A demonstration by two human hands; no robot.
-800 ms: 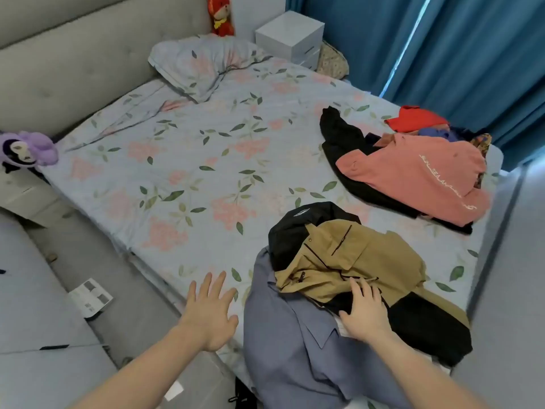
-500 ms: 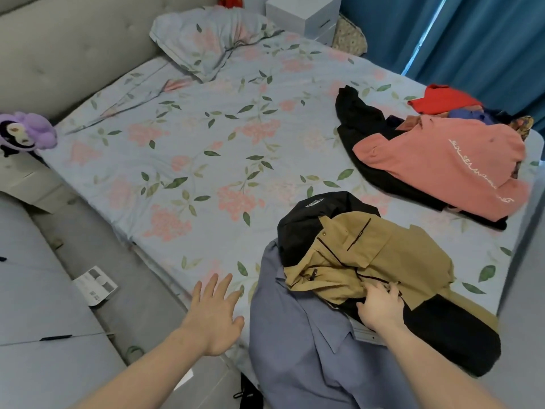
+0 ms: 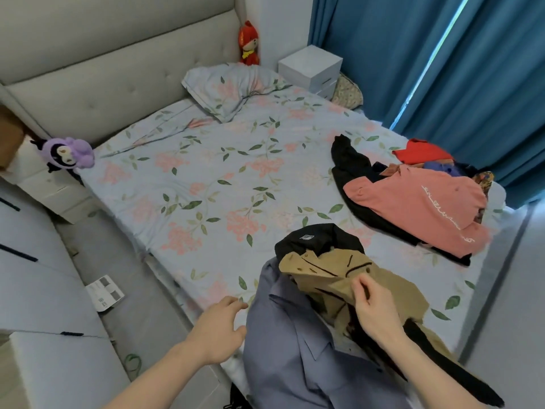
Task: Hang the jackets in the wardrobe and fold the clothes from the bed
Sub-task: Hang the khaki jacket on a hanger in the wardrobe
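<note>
Tan cloth is bunched between the thumb and fingers of the right hand point(image 3: 372, 308), which pinches the tan jacket point(image 3: 339, 278) near its dark-trimmed front and holds that part raised off the pile. This jacket has black panels and lies on the near corner of the bed point(image 3: 206, 184), partly over a grey-blue jacket point(image 3: 295, 343) that hangs down over the mattress edge. A black collar with a small white label point(image 3: 306, 237) shows just behind the tan cloth; whether it belongs to the same garment cannot be told.

The left hand point(image 3: 218, 332) hovers at the bed's edge just left of the grey-blue jacket, fingers loosely curled and holding nothing; it does not touch the cloth as far as can be seen.

Well apart, towards the far right side of the bed, a second heap lies: a pink top point(image 3: 418, 208) with white lettering spread over a black garment point(image 3: 351, 163), with a red piece point(image 3: 418, 152) and some blue and patterned cloth behind it by the blue curtain point(image 3: 427, 54).

A flowered sheet covers the mattress, and a matching pillow point(image 3: 230, 87) sits at the padded headboard point(image 3: 103, 69). A purple plush toy point(image 3: 66, 153) rests at the left, a red doll point(image 3: 249, 44) stands in the corner, and a white box point(image 3: 311, 69) sits beside the pillow. A printed paper point(image 3: 104, 292) lies on the floor.
</note>
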